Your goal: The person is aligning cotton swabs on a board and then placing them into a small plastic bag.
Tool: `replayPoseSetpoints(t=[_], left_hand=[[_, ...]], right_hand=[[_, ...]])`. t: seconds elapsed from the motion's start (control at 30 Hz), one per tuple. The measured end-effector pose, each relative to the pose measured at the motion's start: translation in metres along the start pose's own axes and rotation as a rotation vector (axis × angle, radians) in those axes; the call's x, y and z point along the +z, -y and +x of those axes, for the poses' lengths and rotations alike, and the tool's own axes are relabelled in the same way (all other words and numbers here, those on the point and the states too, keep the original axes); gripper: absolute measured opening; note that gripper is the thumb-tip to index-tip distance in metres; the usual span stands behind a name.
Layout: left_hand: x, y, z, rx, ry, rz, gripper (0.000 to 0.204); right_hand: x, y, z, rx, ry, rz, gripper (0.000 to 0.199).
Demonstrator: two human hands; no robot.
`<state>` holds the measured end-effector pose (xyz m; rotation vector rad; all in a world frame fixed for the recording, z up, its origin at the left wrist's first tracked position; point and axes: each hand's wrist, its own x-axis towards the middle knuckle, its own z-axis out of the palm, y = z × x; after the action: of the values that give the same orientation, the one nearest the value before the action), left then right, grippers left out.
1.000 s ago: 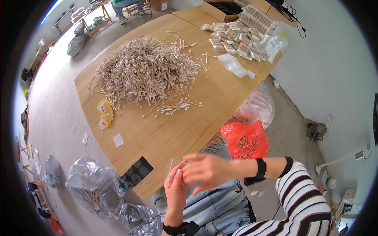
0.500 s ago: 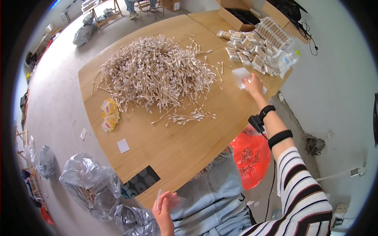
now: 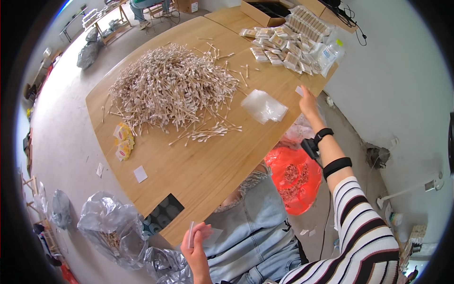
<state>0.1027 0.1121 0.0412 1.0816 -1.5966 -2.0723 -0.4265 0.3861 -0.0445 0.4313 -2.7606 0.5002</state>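
Observation:
My left hand (image 3: 195,251) is at the table's near edge, above my lap, its fingers closed on a small clear plastic bag (image 3: 213,236). At the table's right edge, my right hand (image 3: 309,105) pinches a small white card (image 3: 299,90); much of the card is hidden by the fingers. Several clear plastic bags (image 3: 265,106) lie in a flat stack left of that hand. A big heap of cotton swabs (image 3: 170,85) covers the table's far left part, with a small loose bunch of swabs (image 3: 213,132) in front of it.
Packed swab bags (image 3: 283,47) and a clear bottle (image 3: 328,52) are at the far right, beside an open cardboard box (image 3: 265,14). Yellow-white packets (image 3: 124,141), a white square (image 3: 140,174) and a dark patterned panel (image 3: 164,213) lie leftward. A red bag (image 3: 295,180) sits below the table.
My right hand has let go of the clear bags, which now lie on the table, and holds a white card at the right edge. The view has shifted slightly. My left hand keeps its bag.

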Motion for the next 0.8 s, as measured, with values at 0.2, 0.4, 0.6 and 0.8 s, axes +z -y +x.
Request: replayPoseSetpoints(t=[0.2, 0.4, 0.6, 0.8], left_hand=[[-0.018, 0.007, -0.013, -0.022, -0.111, 0.05, 0.027], [-0.014, -0.004, -0.015, 0.003, -0.009, 0.025, 0.026], [-0.019, -0.006, -0.013, 0.035, -0.037, -0.004, 0.026], [-0.032, -0.003, -0.017, 0.056, -0.04, -0.066, 0.026]], right_hand=[[0.003, 0.041, -0.068, -0.409, 0.004, -0.252, 0.04], [-0.027, 0.068, -0.083, -0.389, 0.038, -0.3, 0.031], [-0.016, 0.074, -0.091, -0.483, -0.076, -0.297, 0.028], [-0.015, 0.071, -0.098, -0.404, -0.079, -0.307, 0.025]])
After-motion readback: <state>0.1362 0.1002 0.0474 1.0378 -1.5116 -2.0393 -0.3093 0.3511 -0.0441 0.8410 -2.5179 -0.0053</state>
